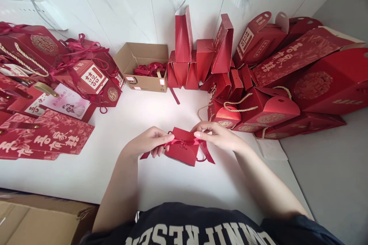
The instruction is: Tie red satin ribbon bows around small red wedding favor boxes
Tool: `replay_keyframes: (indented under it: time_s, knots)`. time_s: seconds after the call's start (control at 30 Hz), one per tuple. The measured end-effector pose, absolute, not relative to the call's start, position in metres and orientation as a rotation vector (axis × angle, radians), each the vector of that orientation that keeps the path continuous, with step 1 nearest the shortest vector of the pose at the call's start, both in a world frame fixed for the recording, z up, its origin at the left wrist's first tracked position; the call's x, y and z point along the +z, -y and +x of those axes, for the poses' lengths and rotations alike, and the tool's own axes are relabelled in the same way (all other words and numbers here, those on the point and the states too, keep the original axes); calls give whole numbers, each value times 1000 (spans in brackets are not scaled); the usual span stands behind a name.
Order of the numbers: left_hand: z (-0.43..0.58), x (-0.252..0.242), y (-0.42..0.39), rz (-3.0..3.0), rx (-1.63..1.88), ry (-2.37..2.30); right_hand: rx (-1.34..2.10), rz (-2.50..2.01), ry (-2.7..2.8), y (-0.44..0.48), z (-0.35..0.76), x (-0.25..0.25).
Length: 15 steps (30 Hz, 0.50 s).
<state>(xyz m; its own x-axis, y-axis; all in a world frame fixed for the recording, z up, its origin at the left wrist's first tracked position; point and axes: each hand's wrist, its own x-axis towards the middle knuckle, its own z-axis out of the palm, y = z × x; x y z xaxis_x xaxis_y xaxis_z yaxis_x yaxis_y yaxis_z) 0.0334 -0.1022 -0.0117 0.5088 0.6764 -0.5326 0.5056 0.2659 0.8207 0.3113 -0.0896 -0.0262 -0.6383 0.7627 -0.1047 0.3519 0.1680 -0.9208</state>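
Note:
A small red gift box (181,154) rests on the white table in front of me, with a dark red ribbon (188,142) tied across its top. My left hand (153,141) pinches the ribbon at the box's left side, thumb against forefinger. On the other side, my right hand (215,134) is closed on the ribbon near the upper right corner of the box. One ribbon tail (209,154) hangs to the right, and a thin red cord loop (202,158) shows beside it. The fingers partly hide the ribbon loops.
Behind stands an open cardboard box (149,84) with red ribbons inside. Several red gift boxes (184,34) are stacked to its right, more large ones (316,84) against the grey wall. Finished-looking red bags and boxes (66,138) crowd the left. A brown carton (37,222) sits at lower left.

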Motion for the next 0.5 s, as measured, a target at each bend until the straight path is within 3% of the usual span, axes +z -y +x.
replay_keyframes:
  time_s: [0.27, 0.5]
  knots:
    - [33, -10, 99, 1483, 147, -1112, 1338, -945, 2139, 87, 313, -33]
    - [30, -10, 100, 1532, 252, -1181, 995, -997, 2184, 93, 313, -18]
